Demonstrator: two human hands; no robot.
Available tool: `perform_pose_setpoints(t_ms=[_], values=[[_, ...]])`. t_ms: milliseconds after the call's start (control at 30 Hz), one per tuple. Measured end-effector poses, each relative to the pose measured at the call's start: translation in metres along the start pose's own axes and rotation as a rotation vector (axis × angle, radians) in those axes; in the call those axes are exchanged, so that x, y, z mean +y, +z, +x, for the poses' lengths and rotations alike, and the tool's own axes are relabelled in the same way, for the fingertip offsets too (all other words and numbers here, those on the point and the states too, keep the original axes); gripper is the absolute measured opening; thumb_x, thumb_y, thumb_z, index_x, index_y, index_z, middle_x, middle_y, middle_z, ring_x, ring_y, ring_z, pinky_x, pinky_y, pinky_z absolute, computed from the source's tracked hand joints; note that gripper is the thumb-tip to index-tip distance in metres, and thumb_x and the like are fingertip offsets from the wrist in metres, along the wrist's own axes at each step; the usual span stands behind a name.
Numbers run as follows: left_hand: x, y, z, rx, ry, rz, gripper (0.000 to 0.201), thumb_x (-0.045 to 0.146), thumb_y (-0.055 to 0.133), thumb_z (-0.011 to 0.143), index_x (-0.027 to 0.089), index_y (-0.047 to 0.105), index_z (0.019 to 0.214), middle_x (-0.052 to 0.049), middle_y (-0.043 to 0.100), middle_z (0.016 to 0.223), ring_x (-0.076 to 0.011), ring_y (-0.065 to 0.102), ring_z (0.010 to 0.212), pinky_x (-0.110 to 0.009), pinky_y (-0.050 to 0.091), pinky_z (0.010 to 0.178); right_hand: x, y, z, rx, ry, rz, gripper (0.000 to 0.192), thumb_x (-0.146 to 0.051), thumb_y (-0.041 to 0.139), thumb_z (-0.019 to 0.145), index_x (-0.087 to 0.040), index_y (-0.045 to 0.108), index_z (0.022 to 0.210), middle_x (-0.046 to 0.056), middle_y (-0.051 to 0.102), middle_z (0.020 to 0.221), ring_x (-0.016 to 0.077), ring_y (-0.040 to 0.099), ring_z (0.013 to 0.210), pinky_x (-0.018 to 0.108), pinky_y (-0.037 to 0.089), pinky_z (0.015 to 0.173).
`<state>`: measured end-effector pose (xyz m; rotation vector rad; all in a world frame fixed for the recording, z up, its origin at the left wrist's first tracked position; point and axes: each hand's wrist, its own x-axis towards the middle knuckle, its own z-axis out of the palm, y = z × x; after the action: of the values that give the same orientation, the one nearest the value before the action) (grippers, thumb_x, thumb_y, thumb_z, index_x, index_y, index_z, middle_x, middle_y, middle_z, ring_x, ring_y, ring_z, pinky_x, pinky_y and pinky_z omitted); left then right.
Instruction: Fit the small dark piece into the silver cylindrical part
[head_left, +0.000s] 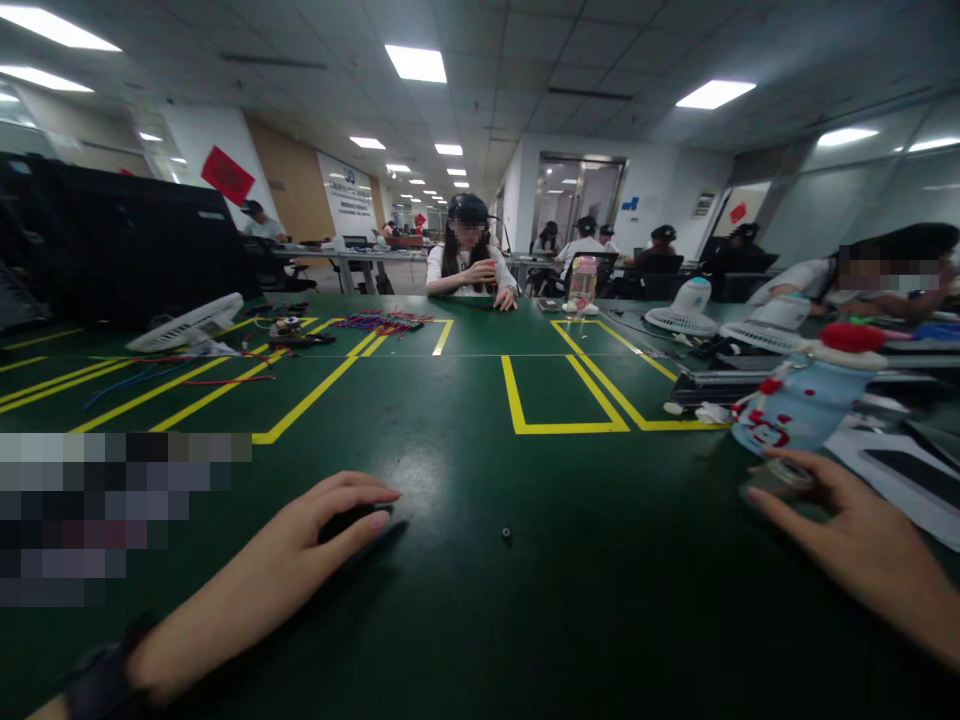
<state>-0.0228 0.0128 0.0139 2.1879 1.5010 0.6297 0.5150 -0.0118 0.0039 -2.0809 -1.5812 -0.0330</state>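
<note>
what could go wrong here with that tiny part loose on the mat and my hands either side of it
The small black part lies loose on the green mat, apart from both hands; a sweep of the left hand could flick it away, and it is dark enough to lose. The right hand rests on a small round thing right beside the tipped light-blue bottle, so a careless move might knock the bottle.

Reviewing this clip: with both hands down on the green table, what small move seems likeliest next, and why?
Probably the left hand lifts the dark object it covers. The right hand already rests on a small clear piece, and a tiny black part lies loose between them.
</note>
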Motion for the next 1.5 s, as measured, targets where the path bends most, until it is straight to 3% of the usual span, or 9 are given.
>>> perform_pose_setpoints(t_ms=[133,267,300,433,600,700,867,1000,1500], values=[[-0.014,0.004,-0.01,-0.021,0.003,0.117,0.04,0.047,0.051,0.09,0.041,0.054,0.129,0.003,0.052,0.139,-0.0246,0.054,0.122,-0.04,0.045,0.102,0.032,-0.007,0.003,0.039,-0.007,-0.167,0.071,-0.067,0.058,0.068,-0.019,0.053,0.121,0.015,0.064,0.106,0.0335,0.064,0.086,0.042,0.051,0.067],[-0.014,0.015,-0.012,-0.013,0.049,0.234,0.049,0.047,0.049,0.09,0.042,0.042,0.138,0.001,0.045,0.146,-0.0291,0.046,0.13,-0.05,0.04,0.105,-0.032,-0.001,-0.011,0.284,-0.33,-0.24,0.077,-0.062,0.062,0.069,-0.019,0.046,0.131,0.017,0.05,0.131,0.0389,0.043,0.122,0.055,0.035,0.098],[-0.014,0.017,-0.012,-0.011,0.054,0.249,0.049,0.047,0.049,0.091,0.041,0.04,0.139,0.001,0.045,0.146,-0.0292,0.045,0.131,-0.052,0.038,0.106,-0.059,0.003,-0.017,0.242,-0.437,-0.156,0.065,-0.055,0.059,0.076,-0.022,0.046,0.13,0.014,0.049,0.132,0.0343,0.043,0.123,0.053,0.033,0.101],[-0.015,0.019,-0.011,0.008,0.062,0.266,0.05,0.046,0.047,0.092,0.038,0.039,0.141,-0.001,0.047,0.145,-0.0286,0.046,0.13,-0.051,0.039,0.106,-0.168,0.033,-0.044,-0.35,-0.713,0.254,0.034,-0.036,0.054,0.088,-0.028,0.058,0.121,0.006,0.057,0.12,0.0194,0.053,0.109,0.037,0.044,0.093],[-0.017,0.017,-0.013,0.021,0.071,0.28,0.049,0.046,0.047,0.092,0.038,0.04,0.14,0.001,0.048,0.145,-0.0275,0.046,0.13,-0.049,0.039,0.106,-0.225,0.057,-0.048,-0.474,-0.789,0.355,0.015,-0.027,0.055,0.088,-0.022,0.068,0.093,0.004,0.064,0.093,0.0156,0.056,0.091,0.031,0.046,0.081],[-0.016,0.018,-0.013,0.043,0.075,0.278,0.048,0.046,0.049,0.091,0.038,0.044,0.138,0.002,0.049,0.143,-0.0263,0.048,0.129,-0.046,0.041,0.106,-0.196,0.031,-0.028,-0.336,-0.716,0.283,0.017,-0.03,0.05,0.09,-0.022,0.065,0.093,0.003,0.064,0.094,0.0159,0.058,0.089,0.032,0.046,0.08],[-0.011,0.02,-0.011,0.056,0.096,0.282,0.047,0.045,0.049,0.091,0.038,0.045,0.137,0.001,0.05,0.142,-0.0268,0.05,0.126,-0.045,0.043,0.103,-0.089,-0.041,0.009,0.105,-0.335,-0.119,0.028,-0.043,0.05,0.086,-0.021,0.066,0.094,0.009,0.065,0.103,0.0217,0.059,0.094,0.038,0.043,0.084],[-0.013,0.022,-0.011,0.028,0.094,0.295,0.047,0.046,0.047,0.092,0.038,0.042,0.138,-0.001,0.047,0.144,-0.0287,0.046,0.129,-0.05,0.04,0.104,-0.034,-0.065,0.012,-0.035,-0.009,-0.21,0.035,-0.049,0.048,0.084,-0.022,0.071,0.09,0.012,0.068,0.095,0.0212,0.064,0.085,0.037,0.043,0.074],[-0.024,0.022,-0.013,-0.031,0.032,0.311,0.05,0.048,0.043,0.093,0.041,0.035,0.141,0.001,0.039,0.15,-0.0267,0.039,0.135,-0.051,0.035,0.109,-0.009,-0.061,0.009,-0.051,0.145,-0.095,0.04,-0.055,0.056,0.078,-0.024,0.074,0.095,0.012,0.071,0.099,0.0219,0.067,0.077,0.034,0.047,0.068]])
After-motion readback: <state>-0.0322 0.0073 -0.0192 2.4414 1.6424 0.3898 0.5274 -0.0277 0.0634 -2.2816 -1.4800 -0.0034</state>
